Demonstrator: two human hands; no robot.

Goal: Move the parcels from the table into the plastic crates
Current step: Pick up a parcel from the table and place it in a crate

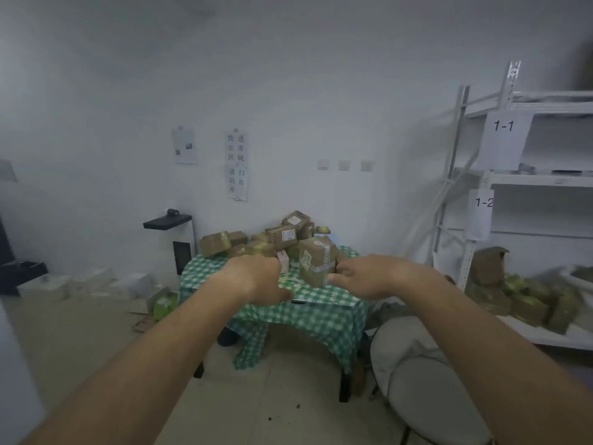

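Note:
A pile of brown cardboard parcels (282, 236) lies on a table under a green checked cloth (308, 313). One taller taped parcel (316, 263) stands at the front of the pile. Both my arms are stretched toward the table. My left hand (256, 277) hovers left of the tall parcel with its fingers curled downward and holds nothing that I can see. My right hand (362, 277) is just right of that parcel, fingers loosely bent toward it, apart from it. No plastic crate is in view.
A round grey stool (426, 387) stands at the table's right front. White shelving (526, 181) labelled 1-1 and 1-2 fills the right, with more parcels (532, 300) on its lowest shelf. White boxes (93, 281) lie on the floor at left beside a small white cabinet (179, 242).

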